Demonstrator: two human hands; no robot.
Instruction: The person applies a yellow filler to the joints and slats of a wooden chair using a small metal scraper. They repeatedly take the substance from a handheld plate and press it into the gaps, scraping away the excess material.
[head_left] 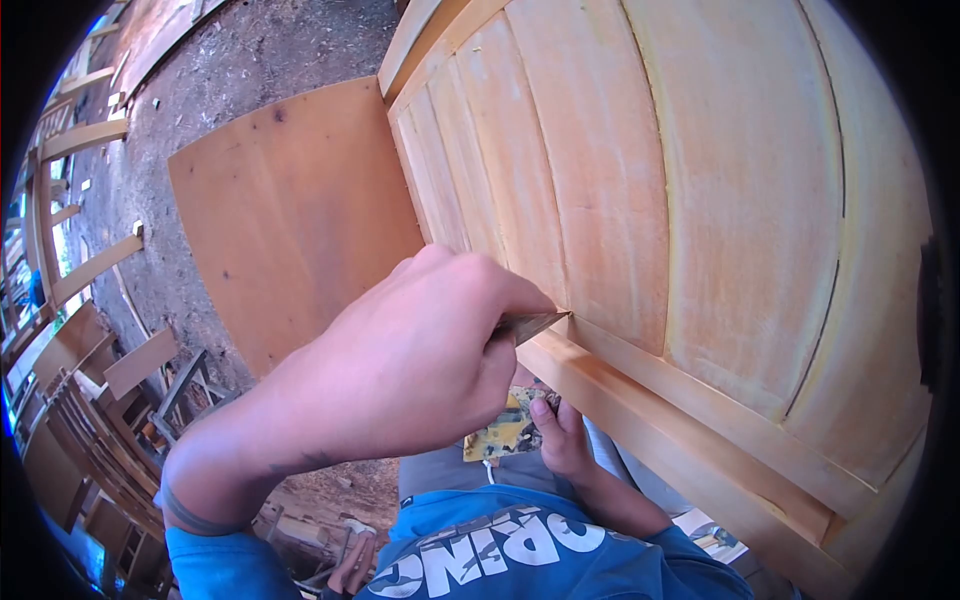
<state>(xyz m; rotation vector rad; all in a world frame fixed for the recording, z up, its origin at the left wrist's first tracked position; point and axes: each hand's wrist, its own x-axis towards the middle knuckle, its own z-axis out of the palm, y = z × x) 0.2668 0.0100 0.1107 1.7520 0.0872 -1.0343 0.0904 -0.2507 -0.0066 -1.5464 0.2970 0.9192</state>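
Note:
My left hand (400, 350) is closed around a thin, flat putty knife (528, 325), its back toward me. The blade's tip meets the pale wooden panel (610, 190) at the lower end of a groove between boards, just above the bottom rail (640, 400). Lower down, my right hand (567, 435) grips a small board smeared with yellow putty (500, 428), thumb on top. Part of that board lies hidden behind my left hand. Yellowish filler lines run along several of the panel's grooves.
A brown plywood sheet (295, 210) adjoins the panel's left edge. Wooden chair frames and curved slats (100, 430) stand at the left on the dirt floor (270, 60). At the bottom, what looks like a bare foot (352, 568) shows beside my blue shirt (480, 550).

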